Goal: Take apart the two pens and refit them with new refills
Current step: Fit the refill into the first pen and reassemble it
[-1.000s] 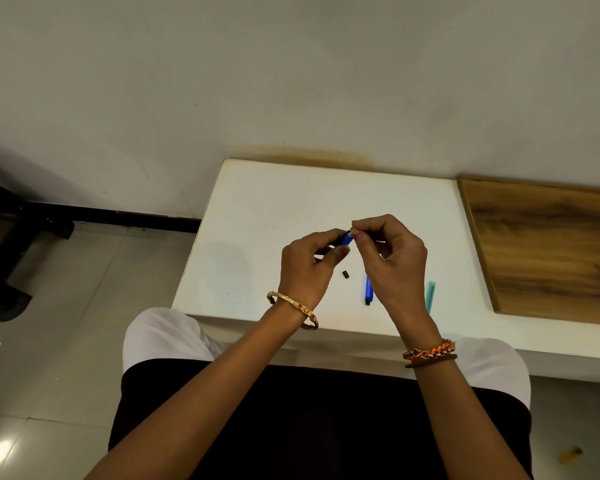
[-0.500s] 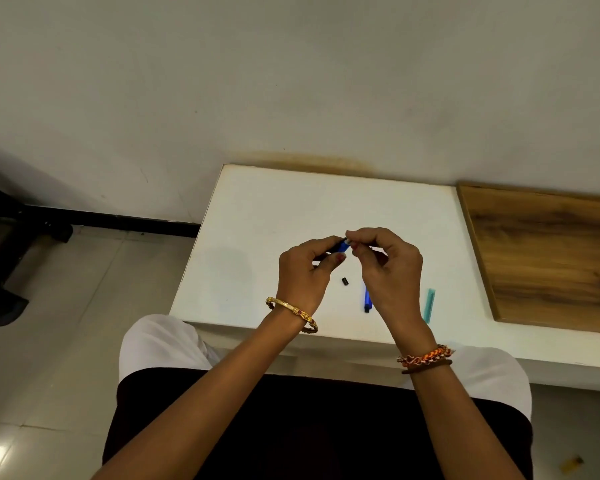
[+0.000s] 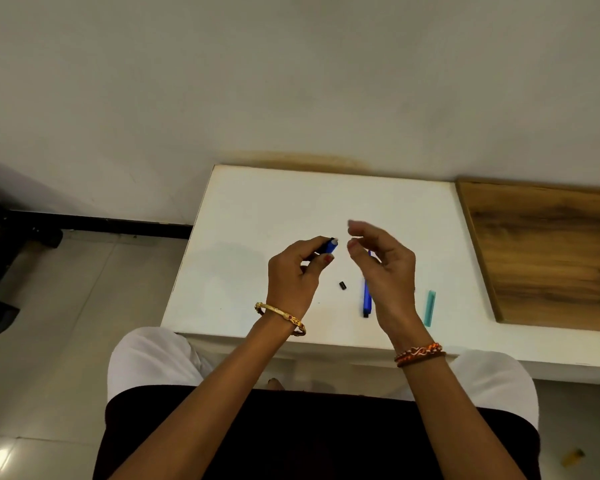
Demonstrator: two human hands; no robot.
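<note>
My left hand [image 3: 293, 271] grips a blue pen barrel [image 3: 329, 245] above the white table [image 3: 257, 209], its pale end pointing right. My right hand [image 3: 383, 268] hovers just to the right of that end, fingers loosely curved and blurred, holding nothing that I can see. A second blue pen [image 3: 367, 299] lies on the table, partly hidden behind my right hand. A small black pen part [image 3: 342, 285] lies between my hands. A teal refill or cap piece [image 3: 429, 308] lies to the right near the front edge.
A wooden board [image 3: 548, 254] adjoins the table on the right. The wall stands right behind the table. Tiled floor and a black frame [image 3: 21, 233] lie to the left. My lap sits under the table's front edge.
My right hand has let go of the pen's end and pulled away to the right, its fingers spreading. The left hand keeps its grip on the barrel.
</note>
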